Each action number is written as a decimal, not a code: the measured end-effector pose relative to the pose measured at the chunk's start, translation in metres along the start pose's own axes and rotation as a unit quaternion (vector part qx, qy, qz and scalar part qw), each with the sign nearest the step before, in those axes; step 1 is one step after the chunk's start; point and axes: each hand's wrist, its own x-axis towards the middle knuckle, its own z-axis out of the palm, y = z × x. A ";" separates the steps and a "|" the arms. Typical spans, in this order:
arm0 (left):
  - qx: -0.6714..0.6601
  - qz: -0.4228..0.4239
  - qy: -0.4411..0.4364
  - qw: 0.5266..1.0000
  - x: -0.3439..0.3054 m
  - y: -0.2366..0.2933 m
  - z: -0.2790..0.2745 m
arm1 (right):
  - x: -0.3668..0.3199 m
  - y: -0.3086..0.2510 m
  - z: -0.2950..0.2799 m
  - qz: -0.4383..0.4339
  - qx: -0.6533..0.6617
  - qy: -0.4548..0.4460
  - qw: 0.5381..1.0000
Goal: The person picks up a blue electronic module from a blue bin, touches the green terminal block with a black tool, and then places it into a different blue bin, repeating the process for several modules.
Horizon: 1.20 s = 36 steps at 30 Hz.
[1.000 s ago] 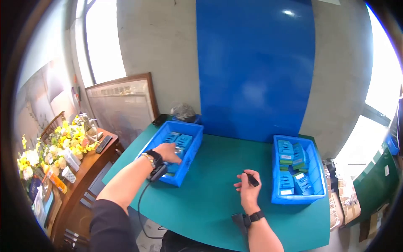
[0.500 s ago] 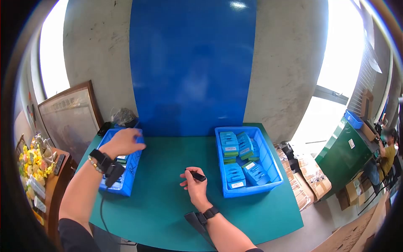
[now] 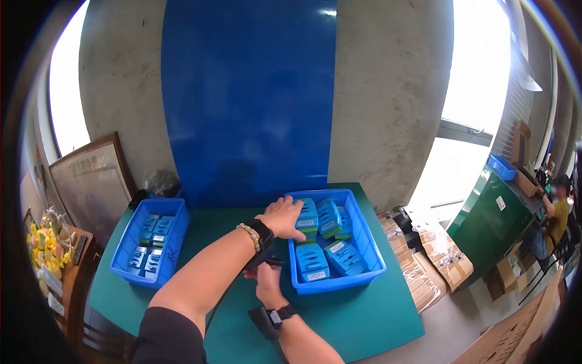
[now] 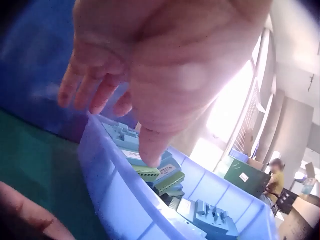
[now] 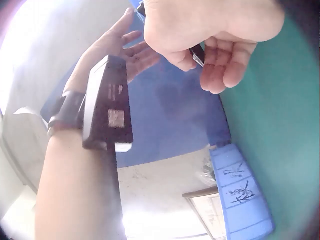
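Note:
In the head view my left hand (image 3: 280, 217) is over the left edge of the right-hand blue bin (image 3: 342, 284), close to a stack of blue modules (image 3: 308, 212). Its fingers are spread. The left wrist view shows the thumb hanging over the modules, near a green terminal strip (image 4: 145, 172), and the other fingers near the rim. Below the left wrist, my right hand (image 3: 270, 288) grips a slim black tool (image 5: 198, 54) with curled fingers; most of the tool is hidden by the hand, so its kind I cannot tell.
A second blue bin (image 3: 136, 279) with several blue modules (image 3: 148, 227) stands at the left of the green table (image 3: 364, 327). A blue panel (image 3: 248, 91) rises behind. Cartons (image 3: 424, 255) lie on the floor at right, and a seated person (image 3: 555, 212) is farther off.
My left hand has come out of the left bin and crossed right to the right-hand bin. The head view has swung right. The right hand keeps the black tool, now under the left forearm.

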 end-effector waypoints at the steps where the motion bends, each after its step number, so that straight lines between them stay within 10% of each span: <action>1: 0.010 0.006 -0.003 1.000 0.005 0.004 0.001 | -0.001 -0.002 0.002 0.000 -0.005 0.011 1.000; 12: 0.002 0.037 0.018 0.999 0.036 0.011 0.008 | -0.004 -0.009 0.012 0.006 -0.025 0.065 0.998; 20: -0.085 0.114 0.125 0.982 -0.062 -0.012 -0.027 | 0.002 -0.008 0.003 0.011 0.020 0.049 0.999; 36: -0.164 -0.039 0.221 0.961 -0.205 -0.078 0.058 | -0.030 -0.002 0.020 0.000 -0.149 -0.127 0.981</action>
